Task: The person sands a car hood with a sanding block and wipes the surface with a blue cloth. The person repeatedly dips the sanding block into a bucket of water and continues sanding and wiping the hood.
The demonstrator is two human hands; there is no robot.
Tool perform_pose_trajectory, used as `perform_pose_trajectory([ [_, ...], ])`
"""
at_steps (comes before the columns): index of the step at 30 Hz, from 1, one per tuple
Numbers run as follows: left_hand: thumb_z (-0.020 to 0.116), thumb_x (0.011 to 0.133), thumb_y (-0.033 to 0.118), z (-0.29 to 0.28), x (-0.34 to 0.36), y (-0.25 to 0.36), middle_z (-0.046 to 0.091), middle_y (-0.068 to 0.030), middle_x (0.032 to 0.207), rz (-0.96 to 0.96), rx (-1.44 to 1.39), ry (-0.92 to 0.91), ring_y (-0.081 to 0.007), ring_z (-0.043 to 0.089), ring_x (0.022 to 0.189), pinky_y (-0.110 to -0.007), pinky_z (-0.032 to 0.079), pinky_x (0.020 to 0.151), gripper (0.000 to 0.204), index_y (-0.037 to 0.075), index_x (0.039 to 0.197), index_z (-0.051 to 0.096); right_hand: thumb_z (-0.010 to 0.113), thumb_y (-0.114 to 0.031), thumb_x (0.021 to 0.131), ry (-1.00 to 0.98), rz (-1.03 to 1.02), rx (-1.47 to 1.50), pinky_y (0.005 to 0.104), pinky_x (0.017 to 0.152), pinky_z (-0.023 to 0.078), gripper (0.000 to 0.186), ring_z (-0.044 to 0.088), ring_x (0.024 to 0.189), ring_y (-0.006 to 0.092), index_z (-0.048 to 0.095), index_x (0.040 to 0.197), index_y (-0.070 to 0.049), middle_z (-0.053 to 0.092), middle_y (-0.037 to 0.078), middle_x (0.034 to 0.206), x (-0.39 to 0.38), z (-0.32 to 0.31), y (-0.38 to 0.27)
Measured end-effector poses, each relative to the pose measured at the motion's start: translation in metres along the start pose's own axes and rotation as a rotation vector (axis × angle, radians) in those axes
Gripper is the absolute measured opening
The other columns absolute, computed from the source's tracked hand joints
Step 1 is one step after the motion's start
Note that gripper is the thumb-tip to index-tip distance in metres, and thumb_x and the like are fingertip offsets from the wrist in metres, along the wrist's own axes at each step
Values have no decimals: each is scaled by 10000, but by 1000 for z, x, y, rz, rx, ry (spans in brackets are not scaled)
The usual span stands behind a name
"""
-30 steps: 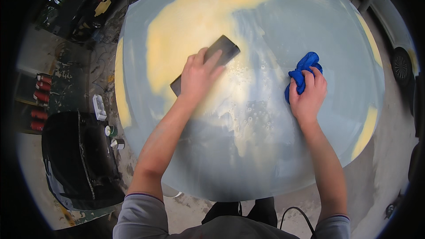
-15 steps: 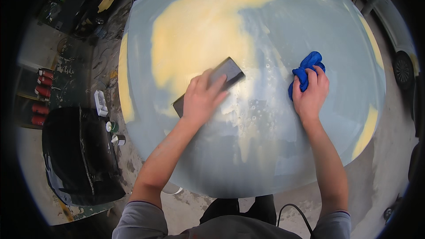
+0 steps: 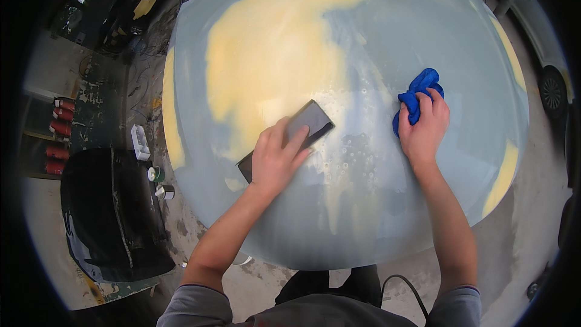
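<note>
A large curved panel (image 3: pixel 460 42) in grey-blue with pale yellow patches fills the middle of the head view, with wet streaks and droplets near its centre. My left hand (image 3: pixel 278 151) is wrapped over a dark grey rectangular block (image 3: pixel 313 115) that lies tilted on the panel across the lower part of the big yellow patch; its fingers rest on the block. Further right, my right hand (image 3: pixel 423 127) grips a bunched blue cloth (image 3: pixel 423 79) resting on the panel, its fingers curled over it.
At lower left lies a black panel (image 3: pixel 100 212), with a white plastic tray (image 3: pixel 140 142) and small tins (image 3: pixel 160 191) beside it. Red cylinders (image 3: pixel 60 127) stand on a shelf at left. A car with a wheel (image 3: pixel 552 91) is at right; a dark hose (image 3: pixel 404 286) hangs near my body.
My left hand and the dark block have moved down the panel, toward me, over the last second. My right hand and the cloth have shifted only slightly.
</note>
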State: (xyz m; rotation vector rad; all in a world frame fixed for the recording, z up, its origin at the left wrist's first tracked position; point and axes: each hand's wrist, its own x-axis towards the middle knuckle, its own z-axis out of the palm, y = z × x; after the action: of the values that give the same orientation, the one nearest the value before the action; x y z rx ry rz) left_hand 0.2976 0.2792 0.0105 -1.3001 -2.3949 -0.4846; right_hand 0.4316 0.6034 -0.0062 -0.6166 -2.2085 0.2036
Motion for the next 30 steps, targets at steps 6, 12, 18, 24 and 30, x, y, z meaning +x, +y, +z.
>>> perform_pose_trajectory([
  [6,819,975,382,42,183,-116,732,-195,1406,-227,126,20,-425,695,1161,-498,629,972,510,222,1455,759,840,-224,889,21,-3,79,547,1021,510,359,631,1227,409,730,1215,-121,677,140,1363,6,7,-25],
  [12,920,877,279,12,6,-9,647,-189,1469,-81,-6,37,-379,678,1126,-475,589,1009,537,187,1389,784,841,-228,898,21,5,7,553,1047,508,366,623,1257,423,723,1222,-108,663,150,1404,4,7,11],
  [18,900,893,295,8,29,-38,662,-162,1488,-31,36,63,-368,675,1174,-457,614,984,546,233,1423,786,828,-205,903,0,15,-21,556,1061,506,369,624,1259,429,720,1234,-83,657,179,1418,1,3,1],
  [24,765,1009,428,24,159,-151,704,-183,1452,-316,104,-15,-422,697,1172,-489,619,1008,482,226,1447,761,833,-211,905,8,-20,85,545,1056,509,360,640,1237,419,728,1227,-92,676,166,1400,6,11,-28],
  [30,922,847,313,-11,-43,-25,650,-157,1481,-120,-12,45,-351,666,1174,-460,602,1000,540,219,1366,804,825,-211,915,-15,23,-10,547,1081,496,360,617,1278,427,726,1237,-85,663,172,1428,2,1,8],
])
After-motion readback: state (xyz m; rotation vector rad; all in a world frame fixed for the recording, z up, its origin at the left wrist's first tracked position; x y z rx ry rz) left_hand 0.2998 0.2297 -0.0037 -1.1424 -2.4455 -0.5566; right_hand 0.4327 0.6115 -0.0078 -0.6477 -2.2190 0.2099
